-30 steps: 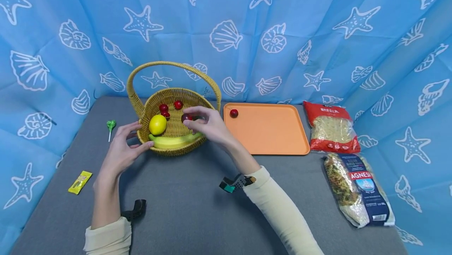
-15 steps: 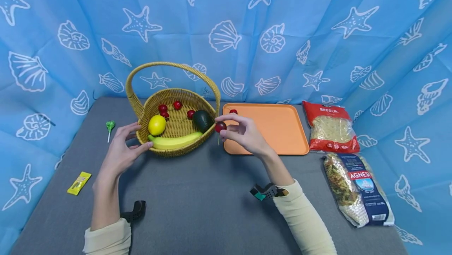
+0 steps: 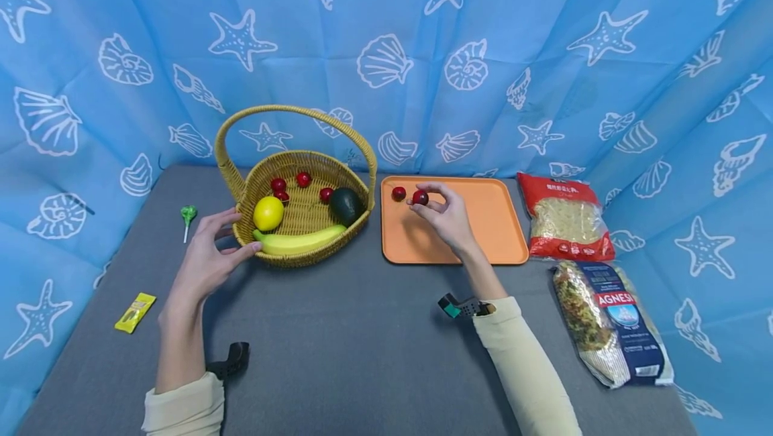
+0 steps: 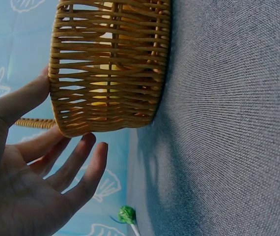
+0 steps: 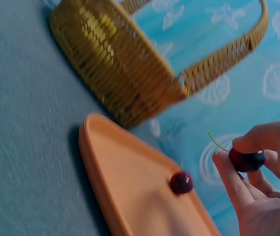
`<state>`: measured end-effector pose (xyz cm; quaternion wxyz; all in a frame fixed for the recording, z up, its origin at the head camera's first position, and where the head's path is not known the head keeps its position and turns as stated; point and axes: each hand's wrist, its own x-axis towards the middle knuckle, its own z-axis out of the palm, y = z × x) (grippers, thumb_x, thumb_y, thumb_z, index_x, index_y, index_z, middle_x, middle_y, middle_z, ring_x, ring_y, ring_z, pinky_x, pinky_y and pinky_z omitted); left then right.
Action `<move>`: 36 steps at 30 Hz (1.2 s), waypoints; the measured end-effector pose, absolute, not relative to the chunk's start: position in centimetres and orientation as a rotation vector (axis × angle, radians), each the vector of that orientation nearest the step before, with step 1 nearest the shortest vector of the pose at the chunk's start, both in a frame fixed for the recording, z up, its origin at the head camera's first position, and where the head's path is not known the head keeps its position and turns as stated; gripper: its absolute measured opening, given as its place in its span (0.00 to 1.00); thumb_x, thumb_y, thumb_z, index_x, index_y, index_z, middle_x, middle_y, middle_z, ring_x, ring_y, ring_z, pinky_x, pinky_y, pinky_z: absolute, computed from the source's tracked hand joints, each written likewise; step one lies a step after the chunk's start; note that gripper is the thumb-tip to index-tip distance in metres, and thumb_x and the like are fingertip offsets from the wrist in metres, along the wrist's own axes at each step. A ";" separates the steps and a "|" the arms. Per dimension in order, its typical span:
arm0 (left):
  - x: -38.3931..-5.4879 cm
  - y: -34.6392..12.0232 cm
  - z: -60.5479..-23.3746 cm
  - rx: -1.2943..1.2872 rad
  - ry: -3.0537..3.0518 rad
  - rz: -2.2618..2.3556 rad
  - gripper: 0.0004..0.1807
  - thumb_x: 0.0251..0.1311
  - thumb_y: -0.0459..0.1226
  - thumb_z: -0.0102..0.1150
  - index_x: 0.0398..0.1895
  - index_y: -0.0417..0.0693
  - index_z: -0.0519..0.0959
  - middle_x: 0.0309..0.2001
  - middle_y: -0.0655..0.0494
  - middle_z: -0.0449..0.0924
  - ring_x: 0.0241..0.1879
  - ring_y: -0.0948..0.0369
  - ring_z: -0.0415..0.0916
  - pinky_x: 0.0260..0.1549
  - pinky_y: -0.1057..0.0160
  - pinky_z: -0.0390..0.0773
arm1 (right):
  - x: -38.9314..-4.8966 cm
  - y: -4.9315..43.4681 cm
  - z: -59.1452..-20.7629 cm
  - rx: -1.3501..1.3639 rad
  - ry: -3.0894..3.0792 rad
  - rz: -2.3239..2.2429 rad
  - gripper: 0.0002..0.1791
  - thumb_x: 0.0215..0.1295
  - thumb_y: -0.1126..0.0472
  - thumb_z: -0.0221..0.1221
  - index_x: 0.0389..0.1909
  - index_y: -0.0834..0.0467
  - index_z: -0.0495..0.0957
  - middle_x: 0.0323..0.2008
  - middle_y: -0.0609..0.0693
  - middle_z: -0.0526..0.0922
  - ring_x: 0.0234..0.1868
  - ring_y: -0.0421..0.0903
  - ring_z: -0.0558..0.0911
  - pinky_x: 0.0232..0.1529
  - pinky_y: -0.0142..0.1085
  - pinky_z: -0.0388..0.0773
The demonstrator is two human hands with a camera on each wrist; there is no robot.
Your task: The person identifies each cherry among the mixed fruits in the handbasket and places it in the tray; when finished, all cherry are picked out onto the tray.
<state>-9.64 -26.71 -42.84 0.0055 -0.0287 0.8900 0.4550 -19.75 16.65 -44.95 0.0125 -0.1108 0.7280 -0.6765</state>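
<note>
A dark red cherry point(image 5: 246, 160) with a thin green stem is pinched between the thumb and fingers of my right hand point(image 3: 447, 214), over the orange tray point(image 3: 471, 235). Another cherry point(image 3: 398, 193) lies on that tray at its left end. My left hand point(image 3: 211, 251) grips the left end of the wicker basket point(image 4: 110, 64), thumb and fingers at its rim. Inside the basket are a yellow lemon point(image 3: 268, 213), a banana point(image 3: 300, 241) along the near side, a dark avocado point(image 3: 346, 206) on the right and several cherries point(image 3: 303, 179).
Right of the tray lie a red pasta bag point(image 3: 568, 218) and a blue Agnesi bag point(image 3: 612, 322). A green lollipop point(image 3: 188, 214) and a yellow wrapped sweet point(image 3: 135, 312) lie on the left. The basket's tall handle point(image 3: 296, 109) arches up; a blue curtain point(image 3: 386, 13) hangs behind.
My right hand has lifted the cherry out of the basket and carried it right over the tray, uncovering the avocado. My left hand has stayed at the basket.
</note>
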 end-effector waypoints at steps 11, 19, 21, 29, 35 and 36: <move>-9.6 -26.7 -42.9 -0.096 2.790 1.414 0.45 0.71 0.47 0.72 0.82 0.36 0.63 0.82 0.34 0.57 0.75 0.33 0.66 0.66 0.33 0.82 | -23.0 17.8 -47.6 0.055 2.452 -2.013 0.21 0.75 0.65 0.67 0.65 0.67 0.80 0.63 0.63 0.80 0.46 0.49 0.92 0.36 0.23 0.86; -9.7 -26.6 -42.9 -0.098 2.780 1.425 0.45 0.71 0.47 0.72 0.83 0.37 0.63 0.82 0.34 0.57 0.75 0.33 0.65 0.66 0.33 0.82 | -24.0 18.1 -48.1 0.080 2.574 -1.953 0.15 0.78 0.61 0.66 0.60 0.61 0.86 0.52 0.65 0.89 0.30 0.46 0.85 0.24 0.27 0.81; -9.7 -26.6 -42.9 -0.099 2.779 1.426 0.45 0.71 0.47 0.72 0.83 0.37 0.63 0.82 0.34 0.57 0.75 0.33 0.65 0.67 0.33 0.82 | -24.2 18.1 -48.1 0.085 2.582 -1.951 0.14 0.78 0.61 0.65 0.59 0.62 0.86 0.51 0.65 0.89 0.29 0.46 0.84 0.23 0.27 0.78; -9.5 -26.6 -42.9 -0.096 2.776 1.427 0.45 0.72 0.48 0.71 0.83 0.36 0.62 0.82 0.33 0.56 0.75 0.33 0.65 0.67 0.32 0.81 | -24.6 18.3 -48.5 0.117 2.631 -1.877 0.18 0.75 0.65 0.68 0.63 0.63 0.85 0.59 0.64 0.89 0.54 0.56 0.91 0.48 0.28 0.91; -9.5 -26.6 -42.8 -0.101 2.777 1.414 0.46 0.72 0.48 0.71 0.83 0.37 0.63 0.82 0.34 0.56 0.75 0.33 0.65 0.67 0.32 0.81 | -24.9 18.3 -48.6 0.105 2.724 -1.748 0.19 0.72 0.63 0.71 0.61 0.60 0.85 0.58 0.62 0.89 0.50 0.58 0.91 0.39 0.21 0.86; -9.5 -26.6 -42.8 -0.101 2.777 1.412 0.45 0.72 0.49 0.71 0.83 0.37 0.63 0.82 0.34 0.56 0.75 0.33 0.65 0.67 0.32 0.81 | -24.9 18.2 -48.5 0.096 2.740 -1.723 0.19 0.72 0.63 0.71 0.60 0.60 0.85 0.56 0.62 0.89 0.47 0.58 0.91 0.37 0.21 0.85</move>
